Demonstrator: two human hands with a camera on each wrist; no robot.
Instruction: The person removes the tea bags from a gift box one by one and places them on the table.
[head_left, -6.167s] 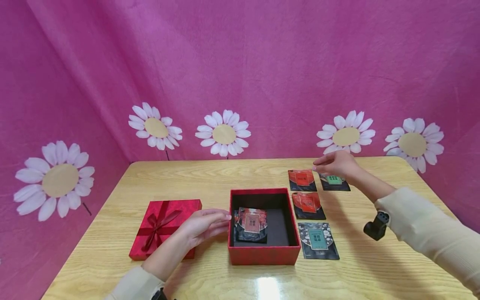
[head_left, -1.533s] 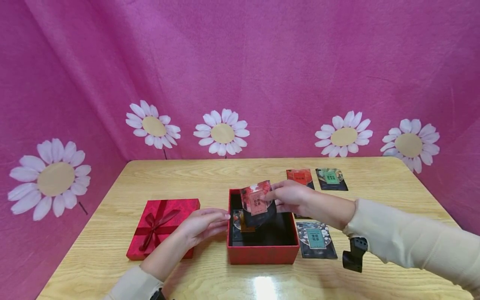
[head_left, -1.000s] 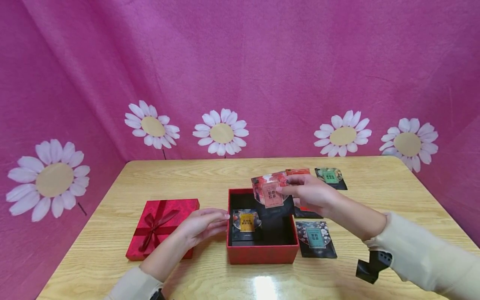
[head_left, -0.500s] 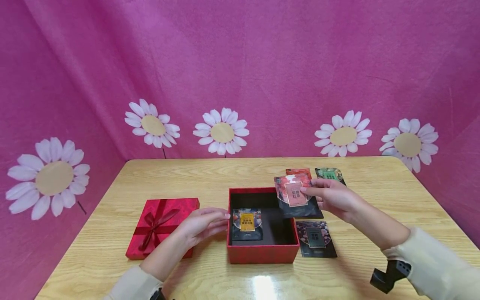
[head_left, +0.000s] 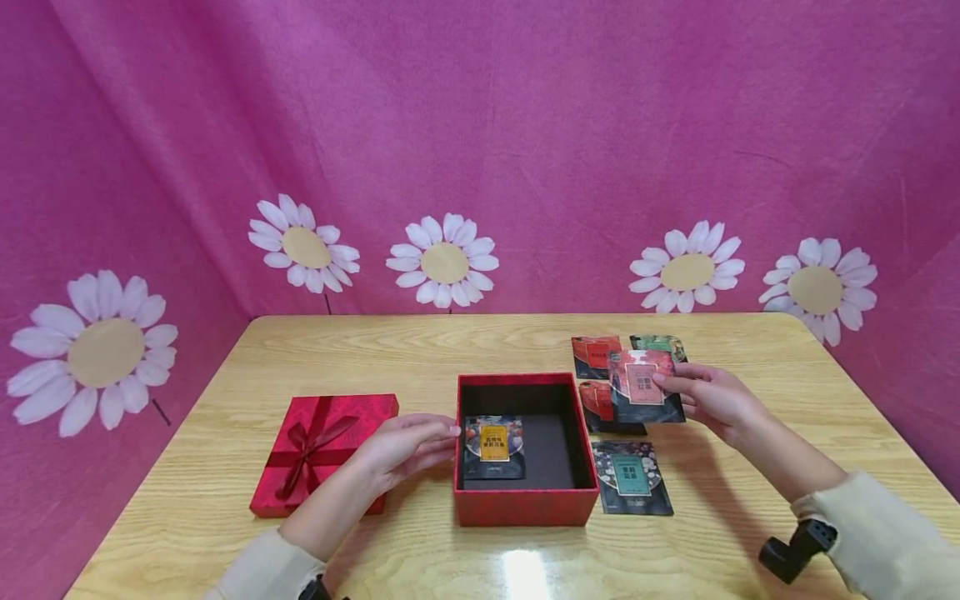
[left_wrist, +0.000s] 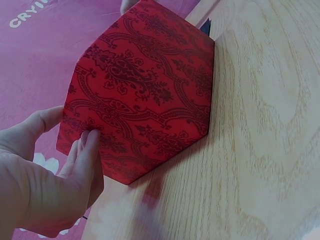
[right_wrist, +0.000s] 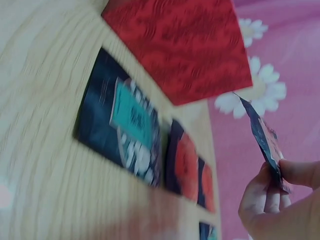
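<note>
In the head view my right hand (head_left: 716,402) pinches a pink-labelled tea sachet (head_left: 643,387) above the table, right of the box. Seen from the right wrist, the sachet (right_wrist: 265,137) is held edge-on between thumb and fingers. The open red box (head_left: 525,508) stands mid-table, and a yellow-labelled sachet (head_left: 495,448) lies inside at its left. My left hand (head_left: 408,454) touches the box's left wall with fairly straight fingers. In the left wrist view, thumb and fingertips of the left hand (left_wrist: 55,170) rest against the patterned red wall (left_wrist: 140,95).
Right of the box lie a teal-labelled sachet (head_left: 633,479), two red-labelled sachets, one nearer (head_left: 597,402) and one farther (head_left: 595,357), and a green-labelled sachet (head_left: 667,343), partly hidden. The red lid (head_left: 330,450) with a ribbon bow lies at left. A pink curtain (head_left: 480,150) hangs behind the table.
My right hand has lifted the pink-labelled sachet out of the box and carried it rightward, uncovering the yellow-labelled sachet. The left hand has stayed at the box's left wall.
</note>
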